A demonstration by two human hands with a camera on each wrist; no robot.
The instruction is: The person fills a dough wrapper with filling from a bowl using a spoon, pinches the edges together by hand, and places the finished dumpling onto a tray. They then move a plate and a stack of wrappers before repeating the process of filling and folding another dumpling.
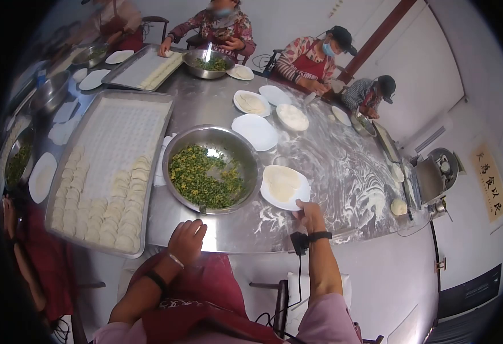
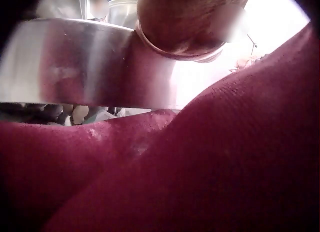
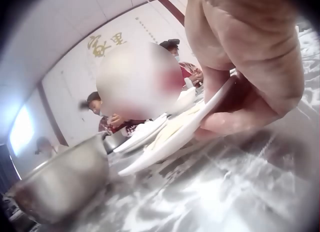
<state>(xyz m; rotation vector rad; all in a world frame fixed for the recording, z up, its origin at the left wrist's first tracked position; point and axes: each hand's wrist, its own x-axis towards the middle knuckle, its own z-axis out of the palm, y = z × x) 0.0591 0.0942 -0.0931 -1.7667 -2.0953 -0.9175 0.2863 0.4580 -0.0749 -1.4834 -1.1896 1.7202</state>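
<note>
In the head view my right hand (image 1: 309, 216) pinches the near rim of a white plate (image 1: 301, 200) that carries flat dough wrappers (image 1: 281, 182). The right wrist view shows the thumb and fingers of this hand (image 3: 245, 57) on the rim of the plate (image 3: 145, 162), which is tilted there. My left hand (image 1: 186, 241) lies at the table's near edge, fingers loosely bent, with nothing seen in it. Just beyond it stands a steel bowl (image 1: 252, 172) of chopped green and yellow filling (image 1: 203, 178). In the left wrist view only part of the left hand (image 2: 185, 22) shows, above the red apron (image 2: 225, 157).
A tray (image 1: 148, 212) with rows of dumplings (image 1: 105, 221) stands at the left. Beyond the bowl are white plates (image 1: 255, 132), one holding flour (image 1: 293, 117). Loose flour covers the table (image 1: 343, 166) at the right. Several people work around the far side.
</note>
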